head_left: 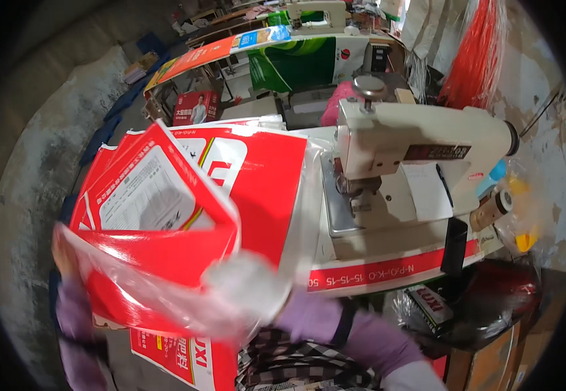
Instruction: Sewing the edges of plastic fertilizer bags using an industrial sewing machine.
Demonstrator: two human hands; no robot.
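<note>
A red and white printed plastic bag (159, 257) lies across the top of a stack of similar red sacks (267, 195) on the sewing table. Its upper part is folded over, and a clear film edge runs along the near side. At the bag's left edge, my left hand (65, 254) grips the film, its fingers partly hidden. My right hand (247, 287), in a white glove, is over the bag's near right corner, smeared by motion, so its fingers cannot be made out. To the right stands a cream industrial sewing machine (400, 140), apart from both hands.
A thread cone (495, 208) and a paper sheet with a pen (426, 189) lie by the machine. Red strands (475, 62) hang at the back right. More red sacks (179, 358) are below the table's near edge. Another sewing machine (315, 16) stands at the far side.
</note>
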